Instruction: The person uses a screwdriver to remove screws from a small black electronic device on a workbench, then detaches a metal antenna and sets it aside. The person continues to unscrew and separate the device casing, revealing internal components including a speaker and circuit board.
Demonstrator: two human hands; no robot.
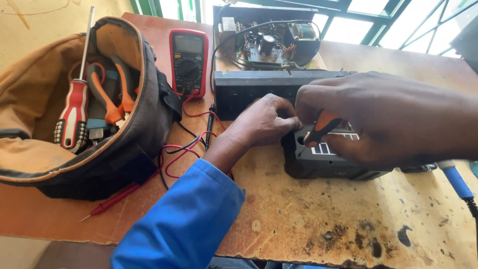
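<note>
bracing the small black box near the bench's far edge, the left hand pinches its corner steady while the right hand, fingers closed on an orange-handled screwdriver, angles the tip down into its top.

Tool bag at left on tabletop; multimeter right of bag; open chassis behind small box at centre-right.

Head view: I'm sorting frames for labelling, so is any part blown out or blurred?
Head view: windows at top blown out white; right hand large, close, slightly soft; multimeter and tool bag sharp, evenly lit.
</note>
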